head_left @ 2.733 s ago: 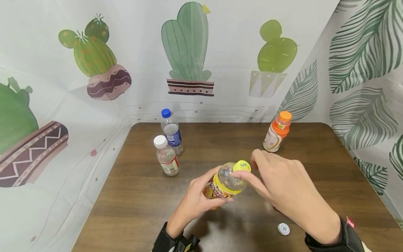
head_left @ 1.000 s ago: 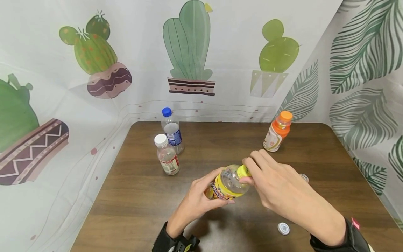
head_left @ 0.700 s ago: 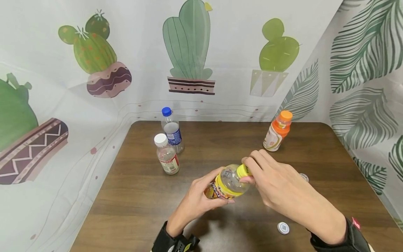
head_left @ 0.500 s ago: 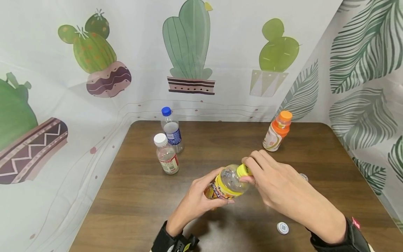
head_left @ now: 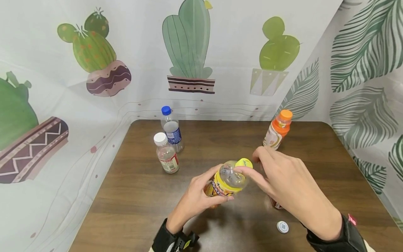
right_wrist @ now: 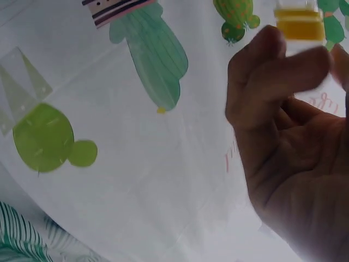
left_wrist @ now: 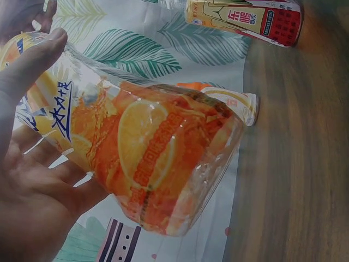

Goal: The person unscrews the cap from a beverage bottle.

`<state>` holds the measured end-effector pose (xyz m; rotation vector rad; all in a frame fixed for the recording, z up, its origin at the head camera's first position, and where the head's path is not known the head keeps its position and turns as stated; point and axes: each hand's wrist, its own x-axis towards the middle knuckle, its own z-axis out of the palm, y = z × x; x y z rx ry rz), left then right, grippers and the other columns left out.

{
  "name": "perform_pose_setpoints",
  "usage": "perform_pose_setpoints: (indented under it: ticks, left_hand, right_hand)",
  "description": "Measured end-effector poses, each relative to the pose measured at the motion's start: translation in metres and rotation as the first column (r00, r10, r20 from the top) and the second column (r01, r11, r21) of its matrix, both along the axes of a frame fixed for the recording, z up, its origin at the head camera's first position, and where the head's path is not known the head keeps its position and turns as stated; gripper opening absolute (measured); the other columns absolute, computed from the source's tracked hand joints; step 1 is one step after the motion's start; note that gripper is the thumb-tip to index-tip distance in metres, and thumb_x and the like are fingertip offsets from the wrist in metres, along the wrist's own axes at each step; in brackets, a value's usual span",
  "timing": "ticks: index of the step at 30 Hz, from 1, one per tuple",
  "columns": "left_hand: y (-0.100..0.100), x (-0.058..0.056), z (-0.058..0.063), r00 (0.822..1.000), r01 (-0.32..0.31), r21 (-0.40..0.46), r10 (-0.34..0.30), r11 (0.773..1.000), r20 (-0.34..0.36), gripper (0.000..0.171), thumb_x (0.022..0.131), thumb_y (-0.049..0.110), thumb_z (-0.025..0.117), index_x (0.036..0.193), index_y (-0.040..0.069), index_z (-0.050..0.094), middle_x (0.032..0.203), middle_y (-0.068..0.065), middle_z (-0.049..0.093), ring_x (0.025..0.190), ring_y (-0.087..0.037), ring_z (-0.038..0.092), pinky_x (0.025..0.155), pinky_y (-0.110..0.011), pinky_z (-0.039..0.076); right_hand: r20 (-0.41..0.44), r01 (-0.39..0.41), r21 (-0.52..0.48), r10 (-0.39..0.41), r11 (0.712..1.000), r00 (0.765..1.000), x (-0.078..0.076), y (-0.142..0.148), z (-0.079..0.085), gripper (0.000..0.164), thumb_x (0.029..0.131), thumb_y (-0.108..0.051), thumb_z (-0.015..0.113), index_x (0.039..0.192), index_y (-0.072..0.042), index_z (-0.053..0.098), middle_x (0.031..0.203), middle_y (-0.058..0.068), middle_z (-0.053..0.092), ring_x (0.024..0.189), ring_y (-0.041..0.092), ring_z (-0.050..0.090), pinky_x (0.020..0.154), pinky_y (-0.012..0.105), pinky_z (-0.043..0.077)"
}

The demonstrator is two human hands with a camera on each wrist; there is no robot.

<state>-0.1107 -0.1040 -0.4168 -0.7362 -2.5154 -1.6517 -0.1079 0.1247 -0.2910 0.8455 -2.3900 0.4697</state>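
My left hand grips a clear drink bottle with a yellow-topped label; in the left wrist view the bottle's label shows orange slices. It is tilted above the table. The yellow cap sits at the bottle's neck; whether it is loose, I cannot tell. My right hand is at the cap with its thumb reaching across the front of the neck and its fingers off to the right. In the right wrist view the bent fingers stand apart from the yellow cap.
A white-capped bottle and a blue-capped bottle stand at the back left of the table. At the back right is an orange-capped bottle. A white disc-like cap lies in front; a red-labelled bottle is mostly hidden behind my right forearm.
My right hand has let go of the yellow cap and its fingers have moved back from it, baring the cap's top. My left hand keeps its grip; the bottle has shifted slightly.
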Motion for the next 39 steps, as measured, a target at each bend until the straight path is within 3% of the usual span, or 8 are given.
perform_pose_setpoints:
  ticks: [4, 11, 15, 23, 33, 39]
  left_hand:
    - [0.0004, 0.0001, -0.0003, 1.000, -0.001, -0.011, 0.001, 1.000, -0.004, 0.074, 0.080, 0.035, 0.084, 0.143, 0.040, 0.046, 0.124, 0.013, 0.064, 0.102, -0.007, 0.063, 0.087, -0.030, 0.054]
    - [0.0001, 0.0002, 0.0011, 1.000, 0.005, -0.014, -0.005, 1.000, -0.001, 0.073, 0.080, 0.034, 0.084, 0.142, 0.040, 0.046, 0.124, 0.013, 0.063, 0.101, -0.008, 0.062, 0.086, -0.030, 0.055]
    - [0.0005, 0.0001, 0.0026, 1.000, 0.004, -0.012, -0.004, 1.000, -0.010, 0.074, 0.079, 0.035, 0.084, 0.142, 0.040, 0.046, 0.123, 0.013, 0.064, 0.101, -0.008, 0.062, 0.085, -0.030, 0.055]
    - [0.0011, -0.0007, 0.0027, 1.000, 0.001, -0.008, -0.001, 1.000, -0.021, 0.075, 0.079, 0.034, 0.084, 0.143, 0.039, 0.046, 0.124, 0.013, 0.064, 0.101, -0.008, 0.063, 0.085, -0.030, 0.055]
    - [0.0004, -0.0003, 0.0027, 1.000, -0.010, -0.001, 0.010, 1.000, 0.001, 0.074, 0.078, 0.035, 0.085, 0.142, 0.041, 0.046, 0.124, 0.014, 0.063, 0.101, -0.008, 0.063, 0.085, -0.029, 0.055]
    - [0.0010, 0.0004, 0.0035, 1.000, -0.018, -0.004, 0.018, 1.000, -0.006, 0.074, 0.078, 0.035, 0.085, 0.141, 0.040, 0.048, 0.124, 0.014, 0.064, 0.101, -0.008, 0.063, 0.086, -0.029, 0.055]
  right_hand:
    - [0.033, 0.023, 0.007, -0.023, 1.000, 0.999, -0.0011, -0.0052, -0.0055, 0.041, 0.093, -0.052, 0.062, 0.073, -0.019, 0.049, 0.062, -0.015, 0.041, 0.050, -0.001, 0.032, 0.045, 0.017, 0.028]
    - [0.005, 0.006, -0.001, -0.006, 1.000, 1.000, -0.0035, -0.0078, -0.0067, 0.052, 0.101, -0.061, 0.036, 0.070, -0.020, 0.045, 0.061, -0.015, 0.037, 0.050, -0.001, 0.028, 0.043, 0.017, 0.023]
    - [0.016, -0.012, 0.014, 0.011, 1.000, 1.000, -0.0041, -0.0066, -0.0051, 0.049, 0.101, -0.059, 0.039, 0.071, -0.020, 0.044, 0.063, -0.014, 0.036, 0.051, -0.001, 0.028, 0.044, 0.017, 0.023]
    - [0.007, -0.020, 0.058, 0.020, 0.998, 1.000, -0.0043, -0.0054, -0.0029, 0.037, 0.094, -0.046, 0.062, 0.075, -0.019, 0.045, 0.067, -0.013, 0.037, 0.053, 0.001, 0.030, 0.043, 0.018, 0.025]
    - [0.009, -0.085, 0.095, 0.084, 0.992, 0.996, -0.0030, -0.0037, -0.0023, 0.038, 0.101, -0.050, 0.049, 0.083, -0.016, 0.047, 0.075, -0.011, 0.038, 0.061, 0.002, 0.032, 0.042, 0.015, 0.023]
    - [-0.006, -0.145, 0.105, 0.147, 0.984, 0.989, -0.0044, -0.0023, -0.0035, 0.042, 0.104, -0.049, 0.037, 0.093, -0.012, 0.053, 0.080, -0.008, 0.043, 0.067, 0.004, 0.039, 0.042, 0.016, 0.031]
